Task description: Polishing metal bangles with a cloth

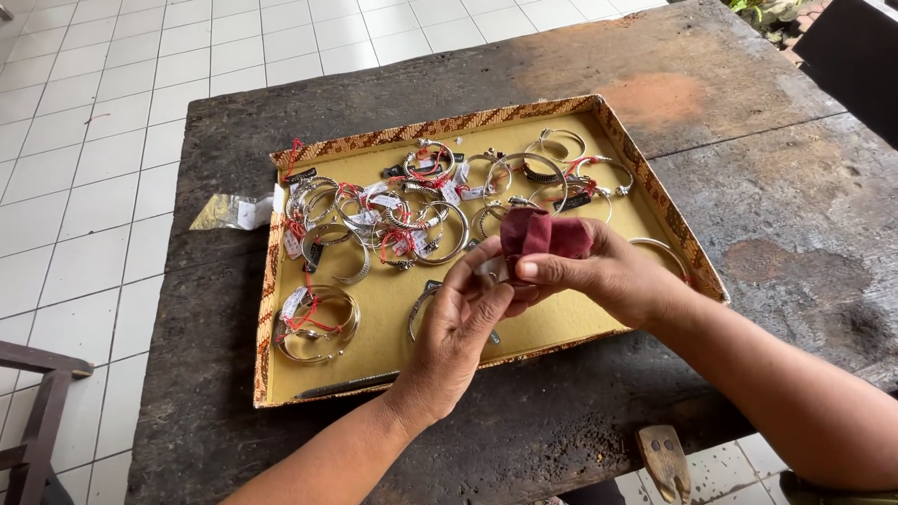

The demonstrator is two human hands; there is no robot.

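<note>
1. Nearest the camera, a worn wooden tool handle (665,460) sticks up at the near edge of the dark wooden table (748,159), beside the right forearm

2. The left hand (458,327) comes up from below over the near half of the tray, fingers curled, thumb and forefinger pinched on something small and pale that is mostly hidden; whether it is a bangle or its tag I cannot tell

3. The right hand (608,271) meets it from the right, fingers closed around a bunched dark red cloth (543,234), thumb pressed along the cloth's lower edge; the two hands touch at the fingertips

4. Under the left hand a silver bangle (423,313) lies on the tray floor, partly covered by the fingers

5. The tray (271,309) is shallow, with a patterned woven rim and a mustard-yellow floor

6. To the left in it lies a small stack of silver bangles tied with red thread (316,323)

7. Further back a dense heap of tagged silver bangles (412,210) spreads across the far half, some behind the cloth

8. Off the tray's left rim lies a small clear plastic bag (227,212) on the table

9. Beyond, white floor tiles (94,140)
</note>
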